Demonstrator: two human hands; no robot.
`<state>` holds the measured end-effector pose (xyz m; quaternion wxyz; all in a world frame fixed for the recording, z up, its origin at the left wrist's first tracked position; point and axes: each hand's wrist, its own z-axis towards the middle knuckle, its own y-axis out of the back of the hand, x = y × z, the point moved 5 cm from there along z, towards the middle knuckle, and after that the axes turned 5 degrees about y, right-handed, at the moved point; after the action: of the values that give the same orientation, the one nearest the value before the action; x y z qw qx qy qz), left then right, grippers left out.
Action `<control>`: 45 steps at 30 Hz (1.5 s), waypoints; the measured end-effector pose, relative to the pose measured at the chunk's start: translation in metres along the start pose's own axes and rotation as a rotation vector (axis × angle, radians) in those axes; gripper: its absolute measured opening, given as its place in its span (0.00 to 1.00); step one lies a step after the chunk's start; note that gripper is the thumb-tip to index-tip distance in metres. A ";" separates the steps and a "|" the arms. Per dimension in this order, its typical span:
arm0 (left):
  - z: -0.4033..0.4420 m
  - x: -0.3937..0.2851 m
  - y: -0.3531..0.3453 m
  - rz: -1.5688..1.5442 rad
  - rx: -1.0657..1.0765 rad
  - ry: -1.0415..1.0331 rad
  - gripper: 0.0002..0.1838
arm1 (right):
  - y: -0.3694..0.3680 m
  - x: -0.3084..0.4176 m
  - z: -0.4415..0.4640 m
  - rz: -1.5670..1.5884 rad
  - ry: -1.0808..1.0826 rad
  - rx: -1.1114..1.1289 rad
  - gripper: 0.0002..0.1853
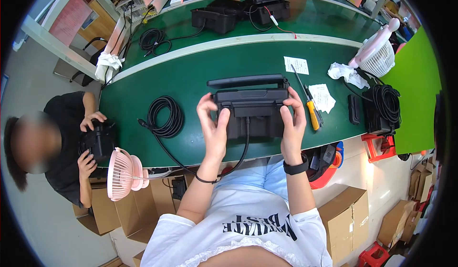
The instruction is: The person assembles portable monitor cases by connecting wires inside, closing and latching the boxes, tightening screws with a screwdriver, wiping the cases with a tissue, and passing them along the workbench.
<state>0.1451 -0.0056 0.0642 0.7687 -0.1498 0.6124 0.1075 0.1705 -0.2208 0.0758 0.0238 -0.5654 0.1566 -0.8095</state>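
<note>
Between my two hands is a black plastic box [255,122] with a hinged lid part [245,81] along its far side. My left hand [213,126] grips its left end, thumb on the near face and fingers curled behind. At the opposite end my right hand [292,121] holds it the same way. A black cable runs from the box's near face, passes by my left wrist and leads to a coiled cable [165,117] on the green bench. To the right lie a yellow-handled screwdriver [312,114] and a paper slip [322,98].
At left, another person's hands [88,124] hold a similar black device [101,140]. A pink fan [125,174] stands at the bench's near edge, a white fan [377,55] at far right. Coiled cable [385,104] sits on the right; black boxes [214,19] occupy the back shelf. Cardboard boxes [346,219] stand below.
</note>
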 end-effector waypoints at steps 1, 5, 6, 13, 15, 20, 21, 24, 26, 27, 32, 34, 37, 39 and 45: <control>0.005 0.001 -0.002 -0.102 0.025 0.061 0.26 | 0.000 -0.005 0.001 -0.038 0.024 0.045 0.12; 0.017 -0.006 -0.009 -0.167 0.134 0.125 0.46 | -0.004 -0.011 0.010 -0.074 0.089 0.078 0.19; 0.019 -0.003 -0.008 -0.130 0.152 0.101 0.46 | -0.004 -0.011 0.010 -0.060 0.085 0.086 0.19; 0.019 0.003 -0.003 -0.028 0.119 0.020 0.38 | -0.004 -0.017 0.010 0.000 0.071 0.089 0.21; 0.020 0.000 0.002 0.039 0.065 0.018 0.35 | 0.008 -0.014 0.011 -0.115 0.033 0.090 0.19; 0.024 -0.013 0.038 0.395 -0.082 -0.088 0.31 | 0.071 0.008 0.001 -1.317 0.482 0.110 0.20; 0.022 -0.031 0.037 0.617 -0.135 -0.235 0.29 | 0.079 0.007 -0.006 -1.429 0.447 0.118 0.21; 0.026 -0.074 0.017 0.831 -0.012 -0.454 0.28 | 0.092 0.000 -0.011 -1.460 0.387 0.157 0.22; 0.034 -0.083 -0.006 0.961 0.253 -0.477 0.30 | 0.097 -0.004 -0.009 -1.413 0.388 0.177 0.22; 0.037 -0.082 -0.013 1.022 0.273 -0.500 0.32 | 0.098 -0.007 -0.008 -1.406 0.403 0.180 0.21; 0.055 -0.057 -0.023 1.140 0.309 -0.531 0.25 | 0.094 -0.011 -0.005 -1.485 0.541 0.121 0.24; 0.055 -0.057 -0.020 1.121 0.287 -0.532 0.22 | 0.091 0.001 -0.007 -1.418 0.571 0.099 0.25; 0.055 -0.062 -0.014 1.029 0.211 -0.533 0.17 | 0.079 0.036 -0.025 -1.109 0.457 0.074 0.25; 0.055 -0.063 -0.006 0.949 0.131 -0.512 0.13 | 0.068 0.058 -0.049 -1.006 0.474 0.128 0.27; 0.060 -0.047 0.017 0.856 -0.051 -0.367 0.12 | 0.035 0.070 -0.116 -0.902 0.404 0.357 0.29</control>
<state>0.1831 0.0324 0.1205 0.7470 0.1190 0.4701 0.4547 0.0336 -0.2423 0.0931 -0.2617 -0.3966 -0.2413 -0.8462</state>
